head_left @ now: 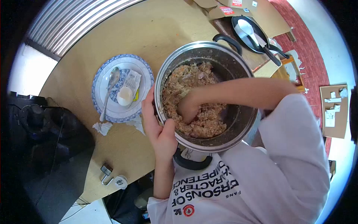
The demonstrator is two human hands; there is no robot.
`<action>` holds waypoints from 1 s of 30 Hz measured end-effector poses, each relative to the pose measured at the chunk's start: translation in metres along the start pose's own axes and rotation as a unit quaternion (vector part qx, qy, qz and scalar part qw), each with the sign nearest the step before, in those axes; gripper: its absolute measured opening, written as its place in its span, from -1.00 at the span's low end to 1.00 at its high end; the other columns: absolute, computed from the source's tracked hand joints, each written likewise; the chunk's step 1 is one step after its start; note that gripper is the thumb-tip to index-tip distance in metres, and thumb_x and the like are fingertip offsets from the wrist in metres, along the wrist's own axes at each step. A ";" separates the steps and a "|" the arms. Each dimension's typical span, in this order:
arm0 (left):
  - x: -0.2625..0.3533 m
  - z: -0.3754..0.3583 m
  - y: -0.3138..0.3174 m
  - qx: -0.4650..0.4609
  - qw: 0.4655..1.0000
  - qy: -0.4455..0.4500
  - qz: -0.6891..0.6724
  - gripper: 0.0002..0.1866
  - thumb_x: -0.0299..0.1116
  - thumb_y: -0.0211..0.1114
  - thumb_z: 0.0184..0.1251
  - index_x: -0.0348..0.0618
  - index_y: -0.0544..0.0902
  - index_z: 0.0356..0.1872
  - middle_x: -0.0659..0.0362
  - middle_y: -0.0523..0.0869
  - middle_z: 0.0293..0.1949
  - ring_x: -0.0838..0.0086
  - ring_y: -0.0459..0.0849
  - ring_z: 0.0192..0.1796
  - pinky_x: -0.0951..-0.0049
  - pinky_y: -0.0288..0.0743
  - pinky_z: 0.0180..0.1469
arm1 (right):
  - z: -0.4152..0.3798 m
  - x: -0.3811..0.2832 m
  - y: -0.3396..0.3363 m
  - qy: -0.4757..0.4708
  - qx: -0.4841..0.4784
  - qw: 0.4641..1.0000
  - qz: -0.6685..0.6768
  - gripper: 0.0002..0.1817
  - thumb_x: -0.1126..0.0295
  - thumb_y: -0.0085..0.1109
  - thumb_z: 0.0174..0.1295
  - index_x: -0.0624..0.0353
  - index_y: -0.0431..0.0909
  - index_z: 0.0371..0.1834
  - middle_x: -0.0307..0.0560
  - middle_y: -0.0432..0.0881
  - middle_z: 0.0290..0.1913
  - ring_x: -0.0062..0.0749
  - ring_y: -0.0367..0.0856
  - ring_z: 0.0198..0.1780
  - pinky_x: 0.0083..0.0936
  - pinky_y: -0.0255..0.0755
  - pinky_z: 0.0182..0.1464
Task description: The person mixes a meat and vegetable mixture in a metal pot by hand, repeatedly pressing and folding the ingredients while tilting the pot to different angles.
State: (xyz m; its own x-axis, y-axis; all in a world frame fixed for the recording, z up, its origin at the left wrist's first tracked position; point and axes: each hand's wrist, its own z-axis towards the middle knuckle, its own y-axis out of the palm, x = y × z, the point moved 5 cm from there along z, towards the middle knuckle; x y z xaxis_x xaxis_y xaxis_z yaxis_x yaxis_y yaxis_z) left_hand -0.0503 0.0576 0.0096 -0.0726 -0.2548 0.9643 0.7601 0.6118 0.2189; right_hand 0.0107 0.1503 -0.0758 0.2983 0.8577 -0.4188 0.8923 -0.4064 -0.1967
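Note:
A deep steel pot [244,134] with black handles is tilted towards me, near the table's edge and my shirt. In it lies a brownish, lumpy mixture like minced meat [209,125], spread over the bottom and up the left wall. My left hand [159,136] grips the pot's left side, thumb at the rim and fingers along the outer wall. Deep inside the pot, my right hand [191,106] presses into the mixture. Its fingertips are buried, so their closure is hidden.
Left of the pot, a blue-rimmed plate [97,89] holds a spoon [108,93], a broken eggshell [125,96] and a packet [132,82]. A padlock [106,170] and small round container [120,182] lie nearer. A frying pan [238,20] sits at the upper right.

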 end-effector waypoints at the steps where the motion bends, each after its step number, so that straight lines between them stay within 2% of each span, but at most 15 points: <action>1: 0.001 -0.002 -0.002 -0.004 1.000 -0.010 0.006 -0.22 -0.61 0.02 -0.19 -0.39 0.35 0.30 -0.01 0.44 0.18 0.26 0.37 0.28 0.34 0.09 0.40 | -0.016 -0.012 0.000 -0.006 0.001 1.000 0.005 -0.62 0.23 0.05 -0.02 0.40 0.65 -0.40 0.29 0.67 -0.32 0.05 0.65 -0.24 -0.07 0.46 -0.12; 3: 0.001 0.001 -0.001 -0.004 1.000 -0.011 0.004 -0.22 -0.61 0.03 -0.19 -0.39 0.35 0.29 0.00 0.44 0.18 0.26 0.37 0.27 0.34 0.09 0.40 | -0.057 -0.017 -0.004 0.009 0.018 0.999 -0.033 -0.61 0.23 0.07 -0.02 0.41 0.64 -0.37 0.27 0.68 -0.31 0.09 0.66 -0.23 -0.06 0.47 -0.12; 4: 0.000 0.000 0.000 0.002 1.000 -0.018 -0.013 -0.22 -0.61 0.03 -0.19 -0.39 0.35 0.30 0.00 0.45 0.18 0.26 0.37 0.27 0.34 0.10 0.40 | -0.060 -0.014 0.008 0.009 0.014 0.999 -0.036 -0.61 0.23 0.07 -0.02 0.41 0.64 -0.37 0.27 0.68 -0.31 0.09 0.66 -0.23 -0.06 0.47 -0.12; 6: 0.000 0.001 0.001 0.010 0.999 -0.019 -0.029 -0.22 -0.62 0.03 -0.19 -0.40 0.35 0.30 0.00 0.45 0.18 0.26 0.37 0.27 0.34 0.10 0.40 | -0.058 -0.013 0.026 -0.017 0.090 0.996 -0.019 -0.58 0.24 0.08 0.00 0.45 0.64 -0.27 0.28 0.68 -0.30 0.12 0.66 -0.19 -0.07 0.49 -0.09; 7: 0.001 0.001 0.001 0.002 1.000 -0.015 -0.018 -0.22 -0.62 0.02 -0.19 -0.39 0.35 0.30 -0.01 0.45 0.17 0.26 0.37 0.28 0.34 0.10 0.39 | -0.046 -0.009 0.028 -0.019 0.092 0.995 -0.014 -0.58 0.24 0.08 0.00 0.45 0.64 -0.27 0.28 0.68 -0.30 0.12 0.66 -0.19 -0.07 0.49 -0.09; 9: 0.001 -0.001 -0.001 0.004 1.000 -0.009 -0.006 -0.22 -0.63 0.02 -0.19 -0.39 0.34 0.30 -0.01 0.45 0.17 0.26 0.37 0.28 0.34 0.11 0.39 | -0.021 0.007 0.030 0.048 0.010 0.994 -0.101 -0.55 0.24 0.10 0.02 0.46 0.63 -0.18 0.31 0.67 -0.27 0.13 0.66 -0.15 -0.07 0.49 -0.08; 13: 0.000 0.001 -0.001 -0.018 1.000 0.005 0.004 -0.22 -0.63 0.01 -0.17 -0.40 0.33 0.31 -0.01 0.45 0.18 0.27 0.37 0.28 0.35 0.11 0.38 | -0.091 0.016 0.004 0.076 0.105 0.990 -0.056 -0.58 0.27 0.10 0.08 0.44 0.63 -0.15 0.32 0.67 -0.19 0.15 0.63 -0.08 -0.07 0.48 -0.06; 16: 0.003 -0.001 -0.001 -0.020 1.000 0.011 0.020 -0.23 -0.62 0.02 -0.16 -0.40 0.34 0.32 -0.01 0.45 0.17 0.26 0.37 0.27 0.34 0.12 0.38 | -0.032 0.070 0.025 0.083 0.041 0.995 -0.038 -0.58 0.30 0.07 0.08 0.45 0.61 -0.13 0.35 0.66 -0.20 0.15 0.63 -0.11 -0.08 0.48 -0.06; 20: 0.005 -0.001 0.000 -0.007 1.000 0.006 0.023 -0.23 -0.62 0.02 -0.16 -0.39 0.34 0.32 0.00 0.45 0.17 0.25 0.37 0.27 0.34 0.11 0.38 | -0.056 0.055 0.009 0.084 0.021 0.992 -0.090 -0.57 0.29 0.08 0.08 0.46 0.59 -0.11 0.35 0.66 -0.20 0.12 0.64 -0.14 -0.10 0.49 -0.06; 22: 0.005 -0.001 0.001 -0.003 1.000 0.001 0.015 -0.23 -0.62 0.02 -0.16 -0.39 0.34 0.31 0.00 0.45 0.17 0.25 0.37 0.27 0.34 0.10 0.39 | -0.041 0.061 -0.011 0.064 0.152 0.986 0.028 -0.57 0.30 0.08 0.06 0.46 0.58 -0.10 0.35 0.66 -0.19 0.10 0.64 -0.16 -0.10 0.49 -0.06; 23: 0.004 -0.001 0.002 -0.002 1.000 -0.006 0.008 -0.23 -0.62 0.01 -0.17 -0.38 0.35 0.31 0.00 0.45 0.17 0.25 0.37 0.27 0.34 0.09 0.39 | -0.036 0.058 -0.012 0.064 0.155 0.985 0.030 -0.57 0.30 0.08 0.06 0.46 0.58 -0.10 0.35 0.66 -0.19 0.10 0.64 -0.16 -0.10 0.49 -0.06; 25: 0.003 0.001 0.002 0.002 1.000 -0.001 0.005 -0.22 -0.62 0.01 -0.18 -0.38 0.35 0.31 0.00 0.45 0.16 0.24 0.37 0.28 0.34 0.09 0.40 | -0.030 0.036 -0.015 0.034 0.124 0.991 -0.039 -0.56 0.30 0.09 0.04 0.45 0.59 -0.10 0.31 0.67 -0.17 0.09 0.64 -0.14 -0.11 0.50 -0.08; 27: 0.001 0.001 -0.002 -0.002 1.000 -0.001 -0.001 -0.22 -0.62 0.00 -0.18 -0.38 0.36 0.30 0.00 0.45 0.16 0.24 0.36 0.28 0.34 0.08 0.40 | -0.050 0.027 -0.028 0.037 0.143 0.988 -0.037 -0.54 0.29 0.09 0.03 0.46 0.59 -0.09 0.29 0.67 -0.14 0.08 0.64 -0.12 -0.11 0.49 -0.06; 29: -0.002 0.000 -0.002 -0.031 0.999 -0.004 0.037 -0.10 -0.63 -0.02 -0.28 -0.37 0.24 0.38 0.05 0.40 0.28 0.34 0.39 0.31 0.43 0.20 0.36 | -0.043 0.027 -0.037 0.046 0.158 0.985 -0.042 -0.52 0.28 0.09 0.02 0.46 0.59 -0.08 0.27 0.67 -0.11 0.07 0.63 -0.10 -0.11 0.48 -0.03; 30: -0.001 0.001 -0.001 -0.032 0.999 -0.003 0.038 -0.10 -0.63 -0.02 -0.28 -0.37 0.24 0.38 0.05 0.40 0.28 0.34 0.39 0.31 0.43 0.20 0.36 | -0.013 0.031 -0.034 0.053 0.077 0.994 -0.060 -0.50 0.25 0.09 0.03 0.47 0.59 -0.07 0.28 0.66 -0.08 0.07 0.63 -0.07 -0.10 0.47 0.00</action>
State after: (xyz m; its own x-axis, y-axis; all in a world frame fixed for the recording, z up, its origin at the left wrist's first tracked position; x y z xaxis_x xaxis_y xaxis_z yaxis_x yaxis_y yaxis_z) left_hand -0.0515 0.0582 0.0085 -0.0156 -0.2052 0.9786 0.8037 0.5796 0.1344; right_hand -0.0063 0.1945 -0.0707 0.2336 0.9279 -0.2905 0.8636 -0.3353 -0.3766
